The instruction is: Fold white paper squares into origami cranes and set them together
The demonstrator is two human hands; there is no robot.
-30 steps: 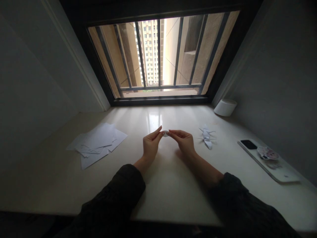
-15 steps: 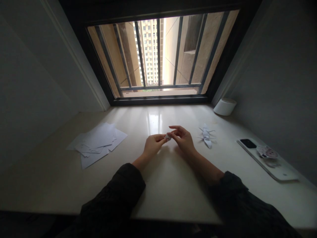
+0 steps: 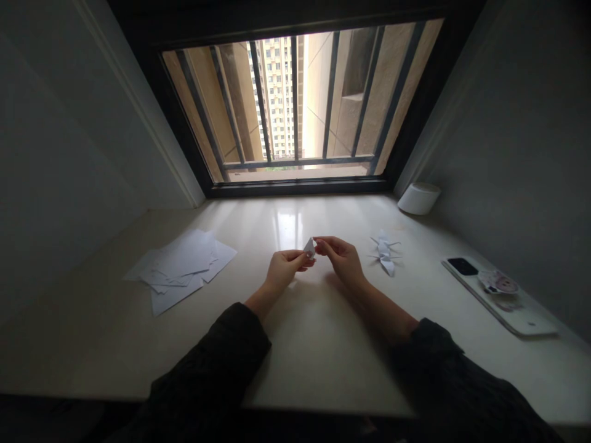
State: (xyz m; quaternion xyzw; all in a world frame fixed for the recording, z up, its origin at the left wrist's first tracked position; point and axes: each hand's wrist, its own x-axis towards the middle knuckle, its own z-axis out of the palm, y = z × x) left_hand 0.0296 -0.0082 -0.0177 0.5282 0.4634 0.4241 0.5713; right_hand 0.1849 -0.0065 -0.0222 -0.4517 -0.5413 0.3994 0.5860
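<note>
Between my hands, above the middle of the pale counter, is a small folded piece of white paper with a pointed top. My left hand pinches its lower left part between thumb and fingers. On the other side, my right hand has its thumb and index fingertip closed at the paper's upper right edge, near the tip. Some folds are hidden behind the fingers. Right of my right hand lie white folded paper figures with thin points sticking out, set in a row.
A loose stack of white paper sheets lies on the counter at left. To the right rests a phone with a cartoon grip on its back. A white round object stands near the barred window.
The folded paper now stands up with its point showing, where before it was mostly covered by fingers. My right index finger has come down from its raised position to the paper's edge.
</note>
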